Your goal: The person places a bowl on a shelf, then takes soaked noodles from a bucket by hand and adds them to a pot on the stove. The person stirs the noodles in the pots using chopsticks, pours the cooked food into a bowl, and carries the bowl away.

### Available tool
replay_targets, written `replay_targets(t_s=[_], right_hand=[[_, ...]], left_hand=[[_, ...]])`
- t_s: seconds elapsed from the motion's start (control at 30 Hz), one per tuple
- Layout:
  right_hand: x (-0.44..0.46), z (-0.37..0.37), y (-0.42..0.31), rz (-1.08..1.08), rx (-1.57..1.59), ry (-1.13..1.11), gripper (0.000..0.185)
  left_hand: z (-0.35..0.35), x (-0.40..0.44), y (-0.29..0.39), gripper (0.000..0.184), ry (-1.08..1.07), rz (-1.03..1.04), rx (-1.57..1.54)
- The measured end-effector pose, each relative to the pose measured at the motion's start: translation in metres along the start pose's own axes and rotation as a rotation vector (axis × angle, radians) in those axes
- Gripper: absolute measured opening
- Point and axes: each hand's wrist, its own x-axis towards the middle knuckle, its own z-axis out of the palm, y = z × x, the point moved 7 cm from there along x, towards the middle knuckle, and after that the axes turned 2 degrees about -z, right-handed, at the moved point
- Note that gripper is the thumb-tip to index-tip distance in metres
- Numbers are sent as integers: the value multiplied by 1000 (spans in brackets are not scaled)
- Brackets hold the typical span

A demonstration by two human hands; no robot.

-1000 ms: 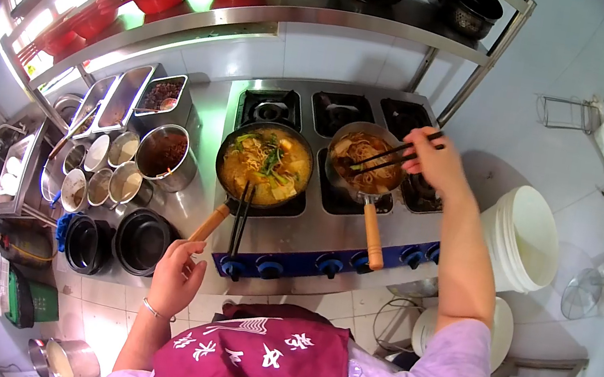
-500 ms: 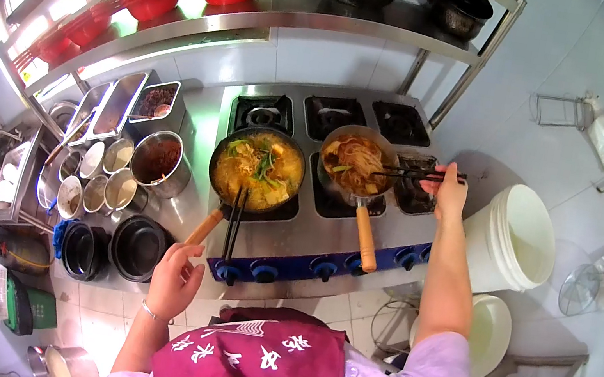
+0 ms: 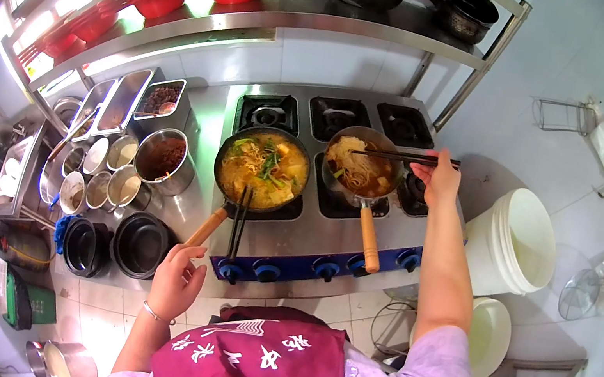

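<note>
My right hand (image 3: pixel 439 182) grips long dark chopsticks (image 3: pixel 402 156), their tips among the noodles (image 3: pixel 353 163) in the right-hand pan (image 3: pixel 361 195). That pan holds reddish-brown broth, and its wooden handle (image 3: pixel 368 238) points toward me. My left hand (image 3: pixel 179 278) is closed at the end of the wooden handle (image 3: pixel 206 227) of the left-hand pan (image 3: pixel 220 164). Yellow broth with noodles, greens and yellowish chunks (image 3: pixel 265 168) fills the left pan. A second pair of dark chopsticks (image 3: pixel 240 222) leans over its near rim.
Burners and blue knobs (image 3: pixel 325 269) belong to the steel stove (image 3: pixel 293 246). At left stand black pots (image 3: pixel 141 246), a steel pot of dark red sauce (image 3: pixel 162 157) and several small containers. Overhead, a shelf (image 3: pixel 328 21) carries red bowls and pans. White buckets (image 3: pixel 519 239) stand at right.
My right hand has moved slightly up and left, with the chopsticks reaching further over the right pan. The noodles there have shifted leftward and bunched up. My left hand stays at the handle.
</note>
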Motion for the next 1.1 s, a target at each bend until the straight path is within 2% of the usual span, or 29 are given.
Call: replay_targets(t_s=[0.1,0.17,0.23,0.3,0.37,0.43,0.47,0.5,0.57,0.6,0.7,0.73,0.83,0.87,0.93,1.1], right_hand=[[-7,24,3,16,-65,-98,40],[-20,48,1,22,-251,-261,39],[-34,61,-6,40,-345,-282,35],[-53,80,-16,-55,-546,-427,31],[-71,88,-22,-82,-596,-470,25],[-97,102,-33,-285,-866,-635,20],[-115,110,-46,-459,-873,-662,15],[-117,110,-49,-459,-872,-667,15],[-135,119,-47,-696,-1181,-921,15],[-139,118,-48,-742,-1227,-955,15],[-142,112,-76,-665,-1181,-901,15],[-129,100,-78,-570,-1017,-845,16],[-109,75,-103,-283,-874,-591,21],[-107,73,-102,-284,-876,-587,21],[-96,63,-88,-177,-657,-508,26],[-76,55,-48,-246,-660,-415,25]], left_hand=[[-1,-1,-2,27,2,-4,-1],[0,-2,-3,27,0,-8,-2],[0,-3,-5,26,-8,-31,-15],[-2,-4,-4,26,-2,-24,-10],[-5,-4,-5,26,0,-19,-7],[-7,-4,-6,27,6,-26,-4],[-8,-5,-6,27,9,-29,-3],[-9,-5,-6,27,19,-22,-8],[-10,-5,-5,27,30,-17,-12],[-10,-5,-6,25,33,-22,-29],[-12,-4,-5,24,35,-19,-44],[-12,-4,-4,23,35,-12,-43],[-11,-3,-7,25,25,-30,-14],[-10,-3,-7,25,23,-27,-16],[-9,-2,-5,24,17,-23,-20],[-8,0,-1,24,10,-8,-21]])
